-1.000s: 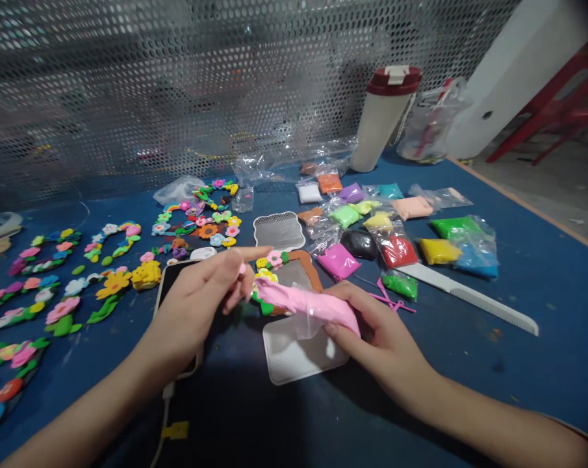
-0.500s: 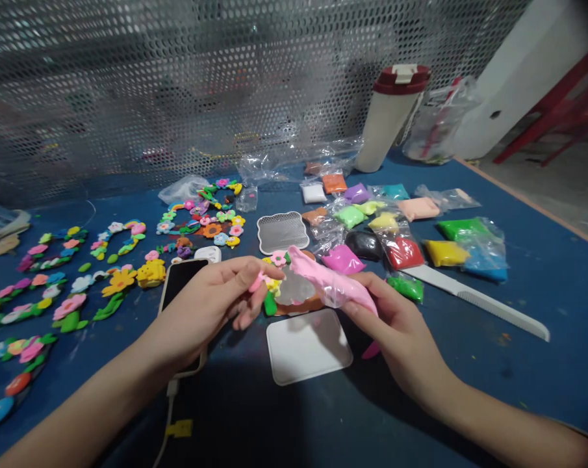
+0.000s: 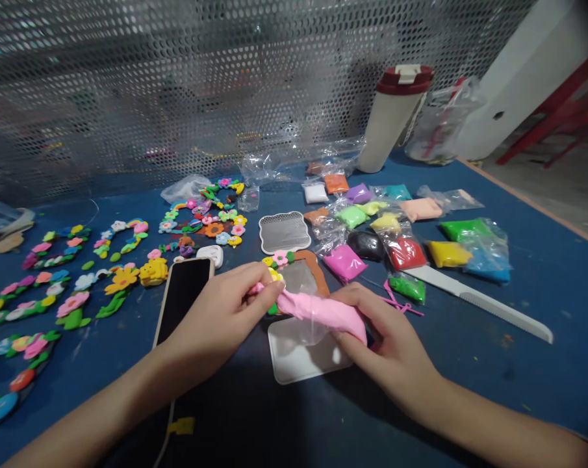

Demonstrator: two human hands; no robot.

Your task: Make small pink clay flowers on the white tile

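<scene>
A long lump of pink clay (image 3: 323,312), partly wrapped in clear plastic, stretches between both hands. My right hand (image 3: 386,338) grips its thick end, fingers curled round it. My left hand (image 3: 230,309) pinches the thin end between thumb and fingers. Beneath the clay lies a brown-framed mirror (image 3: 318,270) with clay flowers on its left and upper edge, partly hidden by my left hand. A white rectangular plate (image 3: 294,364) sits in front of it, partly under the clay. Behind the mirror is a wavy-edged mirror (image 3: 284,233).
Bagged coloured clay, such as a magenta packet (image 3: 345,262), and a white comb (image 3: 488,303) lie right. A tumbler (image 3: 394,120) stands behind. On the left are a phone (image 3: 184,292) and several flower-decorated frames (image 3: 121,238). A perforated metal panel (image 3: 177,97) backs the table.
My left hand has moved right and closed on the thin end of the pink clay. My right hand has lowered the clay, which now lies more level. Pink sticks show beside the green packet.
</scene>
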